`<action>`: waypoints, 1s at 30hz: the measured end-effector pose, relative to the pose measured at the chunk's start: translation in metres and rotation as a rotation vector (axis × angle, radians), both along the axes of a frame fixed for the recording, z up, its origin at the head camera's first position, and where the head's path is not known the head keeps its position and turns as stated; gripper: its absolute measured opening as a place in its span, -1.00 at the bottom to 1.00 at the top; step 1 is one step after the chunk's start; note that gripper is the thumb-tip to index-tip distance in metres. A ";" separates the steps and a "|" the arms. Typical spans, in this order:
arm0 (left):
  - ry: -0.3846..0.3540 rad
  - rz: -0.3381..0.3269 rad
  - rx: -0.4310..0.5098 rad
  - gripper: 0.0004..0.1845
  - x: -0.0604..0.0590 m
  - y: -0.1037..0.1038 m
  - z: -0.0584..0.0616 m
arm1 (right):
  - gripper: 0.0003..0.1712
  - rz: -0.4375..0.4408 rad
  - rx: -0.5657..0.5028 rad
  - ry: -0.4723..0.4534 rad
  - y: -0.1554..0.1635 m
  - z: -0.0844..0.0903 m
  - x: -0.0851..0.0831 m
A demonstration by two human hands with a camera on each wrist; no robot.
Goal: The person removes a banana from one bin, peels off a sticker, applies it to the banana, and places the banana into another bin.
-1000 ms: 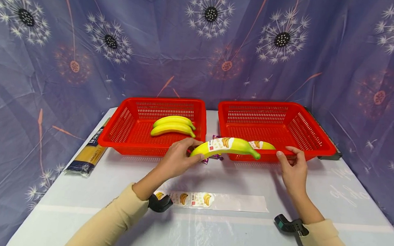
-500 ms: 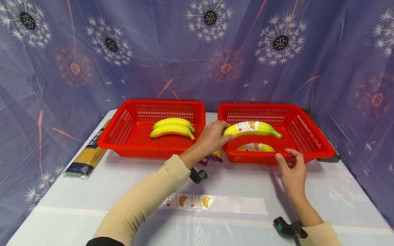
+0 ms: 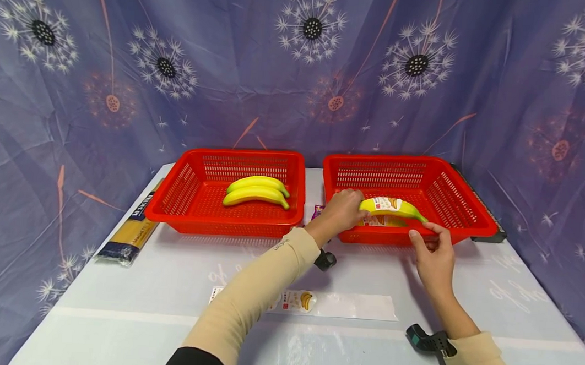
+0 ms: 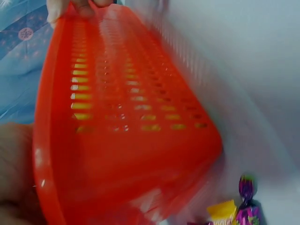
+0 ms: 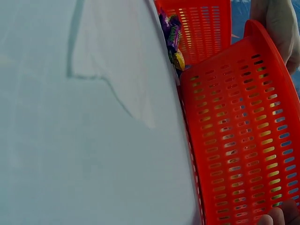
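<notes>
My left hand (image 3: 341, 211) holds a yellow banana (image 3: 401, 208) by its left end, low inside the right red basket (image 3: 379, 179). A white label with printed bananas is on its upper side, and its green-tipped stem points right. Beneath it lies another labelled banana (image 3: 382, 221), partly covered. With thumb and fingers, my right hand (image 3: 436, 259) grips the front rim of that basket. In the left wrist view the basket wall (image 4: 108, 159) hides the bananas, except for yellow through the slots. The right wrist view shows my right fingertips (image 5: 279, 215) at the basket's slotted wall.
Two bananas (image 3: 257, 196) lie in the left red basket (image 3: 226, 160). Wrapped candies (image 5: 172, 40) sit between the baskets. A strip of banana labels (image 3: 353, 306) lies on the white table, partly under my left arm. A spaghetti pack (image 3: 133, 232) lies at the left edge.
My left hand has carried the labelled banana rightward from the gap between the baskets, over the right basket's rim and down into it. My right hand has stayed on the rim.
</notes>
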State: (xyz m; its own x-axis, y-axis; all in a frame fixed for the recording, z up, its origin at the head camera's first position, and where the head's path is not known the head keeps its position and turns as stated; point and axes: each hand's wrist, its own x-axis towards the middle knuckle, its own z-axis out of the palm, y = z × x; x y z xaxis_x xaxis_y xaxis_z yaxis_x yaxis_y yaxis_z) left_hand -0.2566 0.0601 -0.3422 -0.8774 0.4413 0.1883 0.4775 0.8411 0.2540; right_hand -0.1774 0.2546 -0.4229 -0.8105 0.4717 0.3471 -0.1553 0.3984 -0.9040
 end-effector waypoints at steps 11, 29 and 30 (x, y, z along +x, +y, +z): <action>-0.081 -0.082 -0.110 -0.74 -0.001 0.008 0.000 | -0.57 0.002 0.003 0.004 0.000 0.000 0.001; -0.032 -0.016 0.154 -0.66 0.015 -0.017 0.010 | -0.56 0.004 0.013 -0.028 -0.002 0.004 0.004; -0.024 -0.009 0.186 -0.67 0.017 -0.021 0.012 | -0.56 0.006 0.013 -0.031 -0.002 0.005 0.004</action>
State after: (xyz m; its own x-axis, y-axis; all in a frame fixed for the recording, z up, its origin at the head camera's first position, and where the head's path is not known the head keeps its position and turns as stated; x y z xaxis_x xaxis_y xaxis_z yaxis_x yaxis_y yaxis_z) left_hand -0.2399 0.0386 -0.3302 -0.8790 0.4083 0.2463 0.4764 0.7746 0.4160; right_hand -0.1734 0.2525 -0.4178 -0.8238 0.4627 0.3274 -0.1292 0.4091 -0.9033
